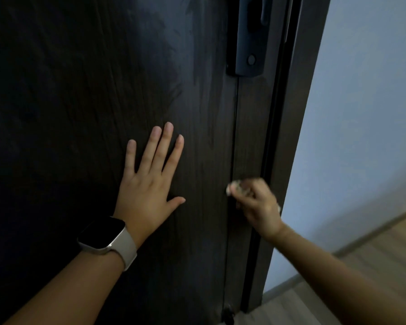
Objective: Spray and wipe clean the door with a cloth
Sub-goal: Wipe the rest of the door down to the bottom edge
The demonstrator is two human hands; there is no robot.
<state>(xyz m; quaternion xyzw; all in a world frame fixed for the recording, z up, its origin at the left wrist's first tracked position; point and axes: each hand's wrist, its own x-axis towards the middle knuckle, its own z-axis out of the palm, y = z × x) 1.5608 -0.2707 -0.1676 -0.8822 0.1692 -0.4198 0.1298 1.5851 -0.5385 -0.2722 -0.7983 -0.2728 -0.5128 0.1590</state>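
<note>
A dark brown wood-grain door fills the left and middle of the view, with pale wet streaks near its upper middle. My left hand lies flat against the door, fingers spread, a watch on the wrist. My right hand is blurred and closed around a small pale cloth, pressed to the door's right strip near its edge. No spray bottle is in view.
A black handle plate with a keyhole sits at the top right of the door. The dark door frame runs down beside it. A pale wall and a light wooden floor lie to the right.
</note>
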